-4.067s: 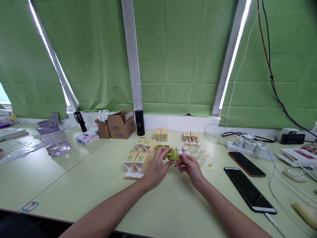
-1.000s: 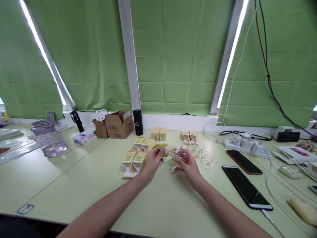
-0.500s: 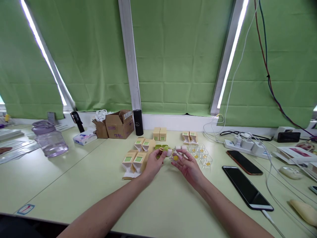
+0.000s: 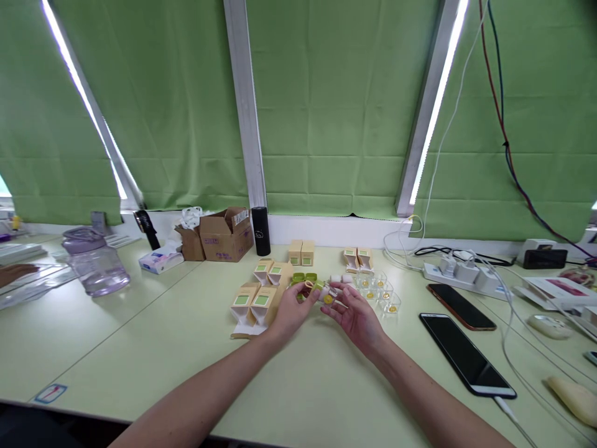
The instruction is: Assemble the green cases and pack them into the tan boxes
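Note:
Near the middle of the table, my left hand [image 4: 295, 308] is closed on a small green-and-white piece [image 4: 319, 286] with a pale loop. Facing it, my right hand [image 4: 355, 310] grips a clear square cup [image 4: 328, 299] with a yellow spot on it. The piece and the cup meet between my fingertips; the white part appears to be at or inside the cup's mouth. Behind my left hand lie several green pieces [image 4: 308, 276]. White pieces [image 4: 346, 279] stand beyond my right hand, beside several clear cups [image 4: 392, 305] with yellow spots.
Open kraft boxes [image 4: 263, 300] with green labels lie left of my hands; others [image 4: 301, 252] stand behind. Two phones [image 4: 461, 351], a power strip [image 4: 459, 278] and cables are at right. A purple jug [image 4: 96, 264], cardboard box [image 4: 226, 236] and another person's hand [image 4: 18, 272] are leftward.
My hands have brought the green-and-white piece and the clear cup together; the white part now shows less. Another person's hand reaches further in at the far left.

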The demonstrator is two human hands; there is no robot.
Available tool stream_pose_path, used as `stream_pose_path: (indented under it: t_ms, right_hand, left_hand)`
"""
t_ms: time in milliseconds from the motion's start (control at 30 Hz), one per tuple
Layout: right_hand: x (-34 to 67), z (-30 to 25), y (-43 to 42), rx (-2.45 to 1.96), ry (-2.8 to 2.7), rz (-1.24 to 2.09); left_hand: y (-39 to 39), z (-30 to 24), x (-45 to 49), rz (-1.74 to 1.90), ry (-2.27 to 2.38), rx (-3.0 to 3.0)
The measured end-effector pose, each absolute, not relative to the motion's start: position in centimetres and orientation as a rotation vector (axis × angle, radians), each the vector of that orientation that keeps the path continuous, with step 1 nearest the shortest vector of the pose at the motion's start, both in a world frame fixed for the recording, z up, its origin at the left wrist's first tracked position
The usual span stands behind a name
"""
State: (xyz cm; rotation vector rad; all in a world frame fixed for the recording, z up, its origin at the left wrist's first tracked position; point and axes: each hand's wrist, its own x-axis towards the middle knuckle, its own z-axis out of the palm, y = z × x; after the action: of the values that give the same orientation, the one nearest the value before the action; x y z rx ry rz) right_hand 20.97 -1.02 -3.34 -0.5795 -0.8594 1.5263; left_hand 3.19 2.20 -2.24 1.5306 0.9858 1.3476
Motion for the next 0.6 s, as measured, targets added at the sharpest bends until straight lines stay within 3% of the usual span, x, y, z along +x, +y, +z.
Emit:
stream_pose_path:
  t_ms: [600]
  right_hand:
    - [21.0,-4.6,-0.5,-0.741,-1.179,1.252]
  left_hand:
    - [2.1,-2.3,2.9,1.27,0.995,1.617]
